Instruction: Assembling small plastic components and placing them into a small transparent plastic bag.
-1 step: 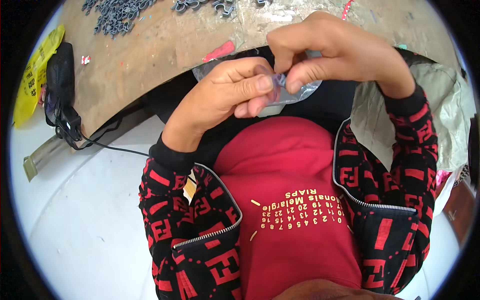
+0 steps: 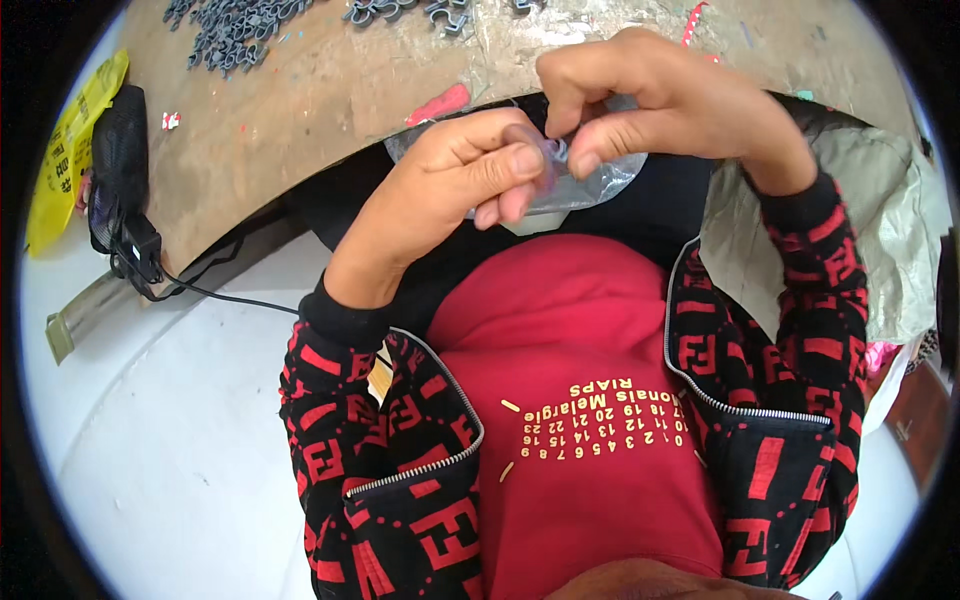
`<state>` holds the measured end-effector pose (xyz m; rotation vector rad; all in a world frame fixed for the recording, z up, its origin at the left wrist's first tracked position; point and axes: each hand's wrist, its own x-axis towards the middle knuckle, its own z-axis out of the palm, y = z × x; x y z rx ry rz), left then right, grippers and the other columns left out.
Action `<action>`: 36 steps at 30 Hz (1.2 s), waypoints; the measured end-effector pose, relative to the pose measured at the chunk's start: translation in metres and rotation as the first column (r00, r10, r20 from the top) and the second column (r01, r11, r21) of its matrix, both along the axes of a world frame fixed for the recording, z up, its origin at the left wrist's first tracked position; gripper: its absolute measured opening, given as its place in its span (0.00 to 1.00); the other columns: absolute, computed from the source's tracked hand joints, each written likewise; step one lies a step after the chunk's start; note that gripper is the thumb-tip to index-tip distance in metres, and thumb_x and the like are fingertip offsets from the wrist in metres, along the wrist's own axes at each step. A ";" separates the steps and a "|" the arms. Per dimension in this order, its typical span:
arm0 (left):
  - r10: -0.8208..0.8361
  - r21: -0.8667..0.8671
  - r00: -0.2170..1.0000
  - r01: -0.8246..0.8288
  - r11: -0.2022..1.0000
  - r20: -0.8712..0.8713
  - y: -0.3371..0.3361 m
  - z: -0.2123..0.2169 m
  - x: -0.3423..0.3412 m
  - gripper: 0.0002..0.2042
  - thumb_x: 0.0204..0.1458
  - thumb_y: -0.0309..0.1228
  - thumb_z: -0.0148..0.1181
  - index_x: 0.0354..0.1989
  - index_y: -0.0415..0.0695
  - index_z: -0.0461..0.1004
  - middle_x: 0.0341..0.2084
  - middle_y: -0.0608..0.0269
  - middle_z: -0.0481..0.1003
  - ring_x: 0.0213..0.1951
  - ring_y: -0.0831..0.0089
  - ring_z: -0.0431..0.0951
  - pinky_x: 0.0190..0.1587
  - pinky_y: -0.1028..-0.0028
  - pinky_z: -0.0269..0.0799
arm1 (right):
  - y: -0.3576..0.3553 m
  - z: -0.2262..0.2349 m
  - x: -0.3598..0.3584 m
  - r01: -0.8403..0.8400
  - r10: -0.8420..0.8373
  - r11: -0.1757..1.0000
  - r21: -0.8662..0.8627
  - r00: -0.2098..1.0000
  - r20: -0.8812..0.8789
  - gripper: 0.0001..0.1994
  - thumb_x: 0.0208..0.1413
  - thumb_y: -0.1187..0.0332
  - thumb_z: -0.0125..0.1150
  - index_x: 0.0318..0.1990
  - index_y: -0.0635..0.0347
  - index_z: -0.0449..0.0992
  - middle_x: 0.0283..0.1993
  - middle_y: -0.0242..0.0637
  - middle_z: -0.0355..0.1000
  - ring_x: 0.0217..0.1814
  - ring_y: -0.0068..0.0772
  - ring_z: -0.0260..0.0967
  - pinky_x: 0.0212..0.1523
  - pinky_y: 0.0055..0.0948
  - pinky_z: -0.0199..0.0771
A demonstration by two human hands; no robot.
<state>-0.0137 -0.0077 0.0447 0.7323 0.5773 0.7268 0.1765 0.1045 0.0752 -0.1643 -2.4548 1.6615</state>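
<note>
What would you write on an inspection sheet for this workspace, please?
Surface: scuffed brown wooden table, specked with marks.
Things in hand: small blurred bluish-purple piece; shiny translucent plastic sheeting behind it.
Clutter: dark grey, curved clip-like pieces in a loose heap; flat red scrap; yellow plastic bag.
Hands: left hand pinches the piece; right hand close against it, contact unclear.
Cables: thin black cable from beside the black mesh pouch toward the black-and-red left sleeve.
Surroundings: pale grey-green fabric sack at right.

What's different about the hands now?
The bare left hand shifted slightly forward; the bare right hand shifted too, its wrist leftward. No grip was visibly taken or released. The dark-grey curved pieces on the brown table stayed put.
</note>
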 end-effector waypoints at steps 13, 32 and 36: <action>0.478 0.726 0.705 0.074 0.684 -0.523 0.006 0.017 0.001 0.04 0.52 0.27 0.53 0.31 0.39 0.71 0.17 0.63 0.70 0.19 0.74 0.71 0.21 0.77 0.63 | -0.027 -0.027 0.013 0.219 -0.268 0.790 -0.572 0.963 -0.003 0.13 0.48 0.63 0.64 0.32 0.61 0.66 0.30 0.32 0.69 0.24 0.20 0.66 0.23 0.20 0.64; 0.144 0.267 0.894 -0.029 0.963 -0.424 0.003 0.003 0.000 0.06 0.53 0.27 0.55 0.31 0.36 0.72 0.21 0.66 0.73 0.22 0.82 0.71 0.25 0.83 0.68 | -0.023 -0.032 0.016 0.200 -0.201 0.931 -0.306 0.979 0.031 0.10 0.49 0.67 0.62 0.33 0.61 0.67 0.24 0.25 0.66 0.24 0.12 0.60 0.24 0.14 0.60; 0.344 0.503 0.815 -0.076 0.861 -0.467 -0.006 0.003 0.010 0.05 0.52 0.26 0.54 0.31 0.37 0.71 0.21 0.64 0.72 0.21 0.82 0.71 0.24 0.82 0.67 | -0.026 -0.031 0.017 0.263 -0.233 0.828 -0.495 0.965 0.122 0.11 0.46 0.68 0.65 0.31 0.61 0.68 0.29 0.25 0.62 0.30 0.13 0.60 0.30 0.15 0.60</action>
